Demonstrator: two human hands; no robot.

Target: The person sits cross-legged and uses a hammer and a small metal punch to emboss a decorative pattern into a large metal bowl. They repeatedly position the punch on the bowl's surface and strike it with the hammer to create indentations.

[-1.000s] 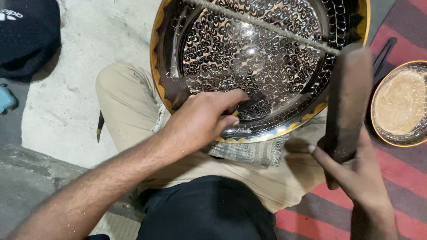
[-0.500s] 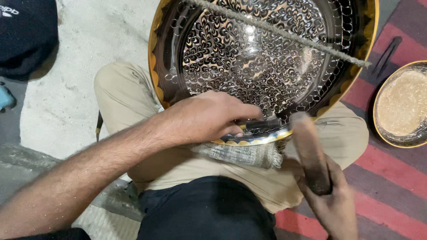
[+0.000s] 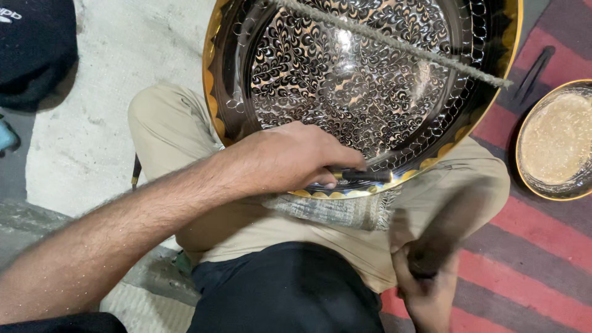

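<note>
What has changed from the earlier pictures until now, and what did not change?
The right hand brought the dark mallet down from beside the tray's right rim to low over the lap, where it shows blurred. The left hand slid slightly right along the rim, still holding the thin dark tool. The engraved tray, rope and small bowl stayed put.

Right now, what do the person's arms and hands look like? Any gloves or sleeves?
No gloves, and no sleeve shows. The left hand is bare, and its forearm is bare and hairy up to the picture's edge. The right hand is bare too, blurred, with only the wrist visible. No rings, watch or bracelets show.
</note>
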